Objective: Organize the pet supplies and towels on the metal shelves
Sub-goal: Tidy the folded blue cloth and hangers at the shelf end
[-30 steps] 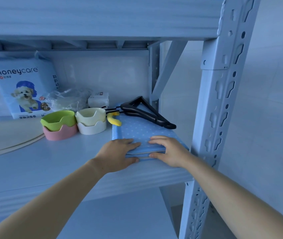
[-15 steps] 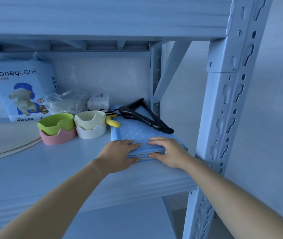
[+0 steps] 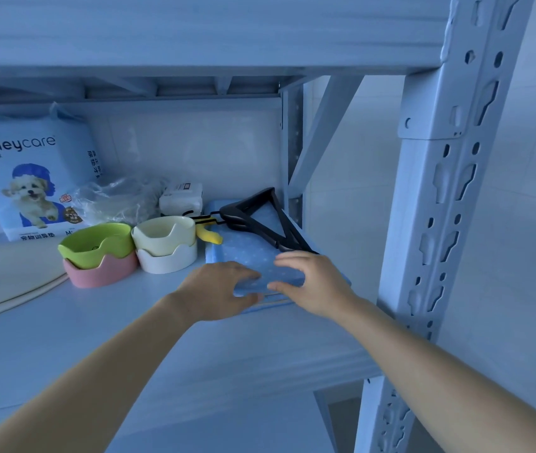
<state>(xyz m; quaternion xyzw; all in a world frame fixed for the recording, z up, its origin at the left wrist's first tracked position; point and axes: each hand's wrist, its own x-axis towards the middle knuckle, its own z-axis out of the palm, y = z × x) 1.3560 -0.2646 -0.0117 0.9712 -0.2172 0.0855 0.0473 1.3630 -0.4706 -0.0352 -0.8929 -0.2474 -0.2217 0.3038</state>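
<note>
Left hand (image 3: 217, 291) and right hand (image 3: 315, 284) both grasp the near edge of the folded blue dotted towel (image 3: 250, 255) at the grey metal shelf's (image 3: 162, 341) three o'clock end; stacked ceramic pet bowls (image 3: 100, 253) at its nine o'clock look settled, towel likely needs squaring

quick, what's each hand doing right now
Left hand: holding the towel by its front edge, thumb under.
Right hand: holding the same towel edge.

Dotted cloth towel (image 3: 253, 256), painted metal shelf (image 3: 129, 338), glossy bowls (image 3: 96, 243), crinkled plastic bag (image 3: 116, 201).
</note>
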